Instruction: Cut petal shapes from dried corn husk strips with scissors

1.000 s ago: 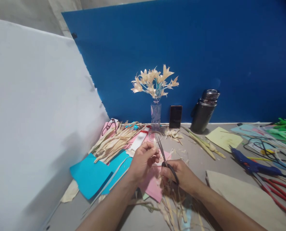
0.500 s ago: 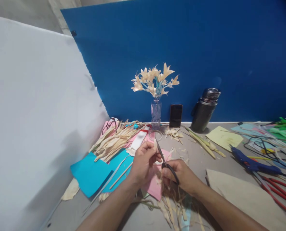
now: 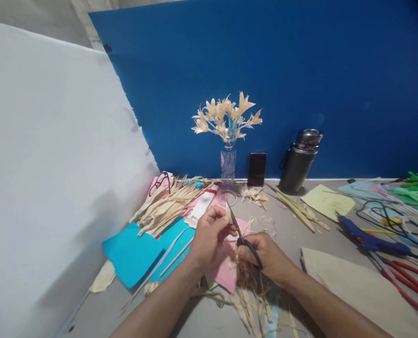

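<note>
- The left hand [image 3: 212, 232] pinches a small pale piece [image 3: 228, 214] between thumb and fingers; the lower part of the piece is hidden in the grip.
- That piece stands up out of the fingers, its narrow tip pointing away from the person, its long axis running nearly straight outward from the body.
- The right hand [image 3: 268, 256] is curled round the black handles of the scissors [image 3: 243, 240], just beside the left hand.
- The scissors lie on a slant: blade tips pointing away and a little leftward, handles coming back toward the person and to the right.
- Their blades look close together and run along the right side of the pale piece; from here I can't tell whether they bite into it.
- Both hands are held in front of the person, over pink paper [image 3: 225, 274] and a scatter of dry strips [image 3: 244, 307].
- Beyond the scissor tips sits a pale ring [image 3: 236, 200], and behind that a clear vase [image 3: 228, 164] with cream flowers [image 3: 226, 112], upright against the blue board [image 3: 321, 70].
- To the left, a bundle of dried husks [image 3: 172, 206] lies beside blue sheets [image 3: 133, 253].
</note>
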A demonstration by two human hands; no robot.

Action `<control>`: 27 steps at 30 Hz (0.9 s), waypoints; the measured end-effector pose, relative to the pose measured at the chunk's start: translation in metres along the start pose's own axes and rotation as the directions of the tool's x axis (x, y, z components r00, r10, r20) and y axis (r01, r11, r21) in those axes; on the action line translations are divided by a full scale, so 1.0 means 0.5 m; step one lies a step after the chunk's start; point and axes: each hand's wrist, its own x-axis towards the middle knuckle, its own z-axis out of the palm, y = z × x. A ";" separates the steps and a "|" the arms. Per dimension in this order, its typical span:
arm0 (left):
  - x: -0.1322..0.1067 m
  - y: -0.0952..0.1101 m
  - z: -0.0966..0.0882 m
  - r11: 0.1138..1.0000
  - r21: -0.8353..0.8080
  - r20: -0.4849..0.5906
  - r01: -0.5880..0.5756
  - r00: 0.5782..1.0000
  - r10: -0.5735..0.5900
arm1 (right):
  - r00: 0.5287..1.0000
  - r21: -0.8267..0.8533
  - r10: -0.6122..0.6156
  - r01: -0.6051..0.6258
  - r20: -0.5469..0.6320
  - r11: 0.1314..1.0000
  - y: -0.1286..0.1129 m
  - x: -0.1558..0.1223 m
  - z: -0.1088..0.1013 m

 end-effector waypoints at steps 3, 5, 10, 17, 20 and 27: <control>0.001 0.001 -0.003 1.000 0.002 0.012 -0.005 1.000 0.005 | 1.000 -0.008 0.010 -0.010 0.003 1.000 -0.003 -0.002 0.000; 0.001 0.002 -0.004 1.000 -0.006 0.022 -0.008 1.000 0.008 | 1.000 -0.001 0.017 -0.017 0.002 1.000 -0.003 -0.003 0.000; 0.002 0.006 -0.005 1.000 -0.022 0.042 -0.008 0.999 0.009 | 1.000 0.039 0.025 -0.024 -0.002 0.999 0.001 -0.003 0.000; 0.004 0.012 -0.015 1.000 0.001 0.084 0.026 0.996 -0.026 | 1.000 -0.017 0.024 -0.024 0.009 1.000 -0.011 -0.006 -0.002; 0.006 0.013 -0.021 1.000 0.016 0.108 0.020 0.994 -0.021 | 0.999 -0.032 0.036 -0.035 0.011 0.999 -0.020 -0.009 -0.001; 0.007 0.015 -0.019 0.997 0.070 0.082 0.044 0.995 -0.049 | 0.997 0.002 0.082 -0.082 0.005 0.997 -0.026 -0.012 0.001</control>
